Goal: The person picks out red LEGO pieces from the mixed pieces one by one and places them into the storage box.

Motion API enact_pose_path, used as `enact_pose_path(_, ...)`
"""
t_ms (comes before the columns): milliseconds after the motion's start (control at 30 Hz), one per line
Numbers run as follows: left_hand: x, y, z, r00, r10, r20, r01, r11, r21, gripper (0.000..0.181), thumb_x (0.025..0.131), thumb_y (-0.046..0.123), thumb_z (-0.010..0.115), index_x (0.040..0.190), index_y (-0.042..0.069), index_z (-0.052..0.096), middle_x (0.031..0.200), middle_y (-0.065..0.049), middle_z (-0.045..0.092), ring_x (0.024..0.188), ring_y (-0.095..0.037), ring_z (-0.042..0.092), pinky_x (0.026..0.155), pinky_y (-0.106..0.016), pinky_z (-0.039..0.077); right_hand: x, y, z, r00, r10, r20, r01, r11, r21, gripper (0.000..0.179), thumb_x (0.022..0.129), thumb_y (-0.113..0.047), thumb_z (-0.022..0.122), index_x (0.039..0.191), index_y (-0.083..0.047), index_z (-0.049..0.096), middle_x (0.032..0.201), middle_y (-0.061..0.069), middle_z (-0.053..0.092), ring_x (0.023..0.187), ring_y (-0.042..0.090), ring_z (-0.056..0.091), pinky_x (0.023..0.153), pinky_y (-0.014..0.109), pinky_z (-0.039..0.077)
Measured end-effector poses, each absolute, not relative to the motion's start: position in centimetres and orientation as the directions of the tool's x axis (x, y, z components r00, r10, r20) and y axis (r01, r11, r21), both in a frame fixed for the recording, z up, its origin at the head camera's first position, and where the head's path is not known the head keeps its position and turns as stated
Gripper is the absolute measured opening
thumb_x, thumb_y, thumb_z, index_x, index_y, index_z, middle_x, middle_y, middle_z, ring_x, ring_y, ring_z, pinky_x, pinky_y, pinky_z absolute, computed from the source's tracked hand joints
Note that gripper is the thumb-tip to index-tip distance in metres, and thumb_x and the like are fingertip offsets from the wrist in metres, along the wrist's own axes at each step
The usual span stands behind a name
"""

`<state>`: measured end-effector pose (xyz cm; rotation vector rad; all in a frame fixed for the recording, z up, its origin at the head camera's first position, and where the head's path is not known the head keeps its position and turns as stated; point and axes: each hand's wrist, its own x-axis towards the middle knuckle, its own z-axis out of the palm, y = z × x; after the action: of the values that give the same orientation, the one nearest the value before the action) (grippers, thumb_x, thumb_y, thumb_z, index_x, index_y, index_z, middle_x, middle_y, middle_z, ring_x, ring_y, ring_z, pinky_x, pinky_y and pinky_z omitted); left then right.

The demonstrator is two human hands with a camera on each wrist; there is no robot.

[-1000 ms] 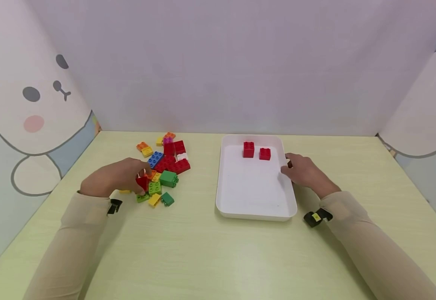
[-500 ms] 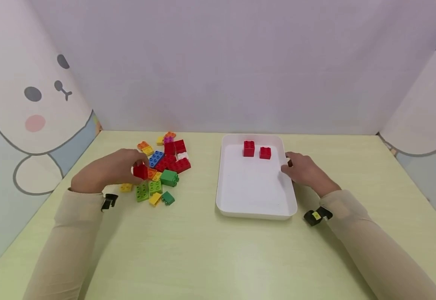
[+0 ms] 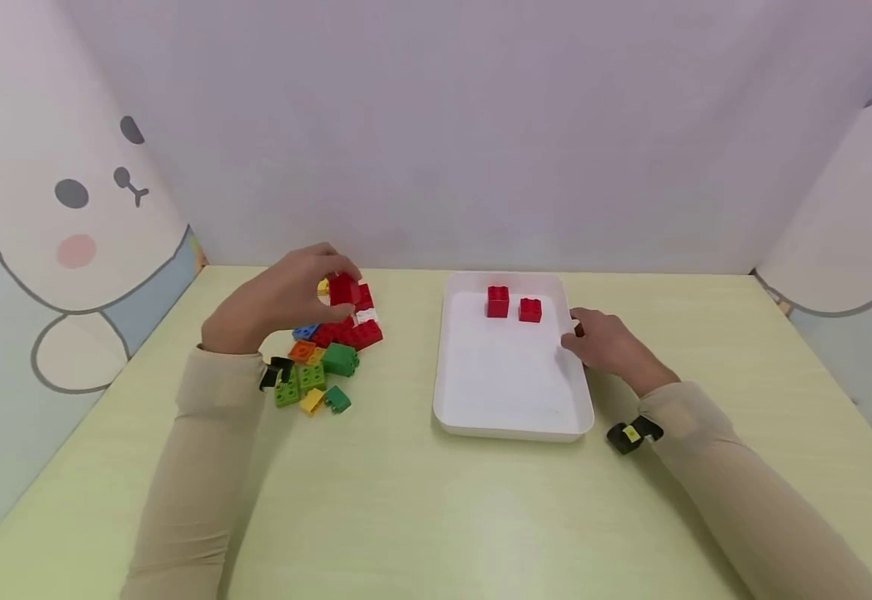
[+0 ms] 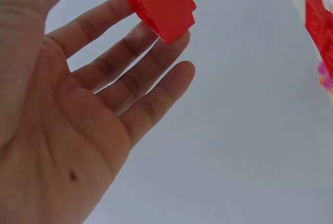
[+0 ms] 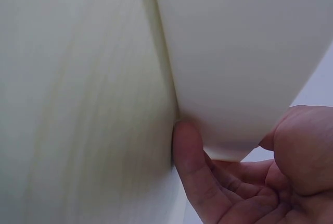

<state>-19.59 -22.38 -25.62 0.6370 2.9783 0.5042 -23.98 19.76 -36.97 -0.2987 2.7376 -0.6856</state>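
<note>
My left hand (image 3: 282, 296) holds a red toy brick (image 3: 343, 288) between thumb and fingertips, raised over the far part of a brick pile. In the left wrist view the same red brick (image 4: 164, 5) shows its studs facing right, with the lower fingers loosely spread beneath it. My right hand (image 3: 612, 346) grips the right rim of a white tray (image 3: 511, 383), thumb over the edge. From the right wrist, the fingers (image 5: 188, 146) lie against the tray's outer wall near the table. Two red bricks, one taller (image 3: 498, 302) and one shorter (image 3: 530, 310), stand in the tray's far end.
Left of the tray lie loose bricks: a red one (image 3: 364, 335), a white one (image 3: 366, 316), a green one (image 3: 341, 360), lime ones (image 3: 312, 377), a yellow one (image 3: 312, 402) and others partly hidden by the left hand. A pale curtain (image 3: 473, 150) hangs behind the table (image 3: 406, 517).
My left hand has lifted the red brick from the pile's near left side and carried it right and away from me, over the far bricks. The right hand and tray have stayed put.
</note>
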Motion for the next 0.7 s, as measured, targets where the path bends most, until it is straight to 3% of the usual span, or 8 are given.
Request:
enact_pose_path(233,-19.7,-21.3,-24.9,-0.911,0.410,0.044,0.401,0.855,0.329,0.047,0.083,0.018,0.083,0.124,0.010,0.062,0.118,-0.006,0.063,0.108,-0.025,0.057,0.085,-0.042,0.057,-23.9,19.8,-36.8,-0.937,-0.271,-0.221,-0.131,0.858,-0.496,0.053,0.102,-0.018,0.047,0.146,0.010,0.037,0.118,0.028,0.060,0.091,0.033,0.060,0.075,0.040,0.052)
enact_pose_path(533,-19.6,-20.3,-24.6,-0.874,0.463,0.144,0.481,0.791,0.379,0.034,0.087,0.017,0.079,0.113,0.013,0.058,0.105,-0.001,0.063,0.098,-0.021,0.059,0.077,-0.036,0.057,-23.8,19.7,-36.7,-0.936,-0.272,-0.224,-0.130,0.858,-0.496,0.056,0.102,-0.019,0.047,0.148,0.011,0.035,0.125,0.031,0.057,0.098,0.036,0.061,0.081,0.045,0.053)
enact_pose_path(700,-19.9,-17.9,-24.2,-0.832,0.512,0.214,0.554,0.750,0.361,0.038,0.090,0.017,0.075,0.124,0.015,0.058,0.104,0.004,0.062,0.097,-0.016,0.058,0.081,-0.034,0.053,-23.8,19.7,-37.0,-0.937,-0.269,-0.224,-0.125,0.855,-0.504,0.055,0.101,-0.019,0.047,0.147,0.010,0.036,0.122,0.029,0.059,0.093,0.033,0.062,0.078,0.042,0.053)
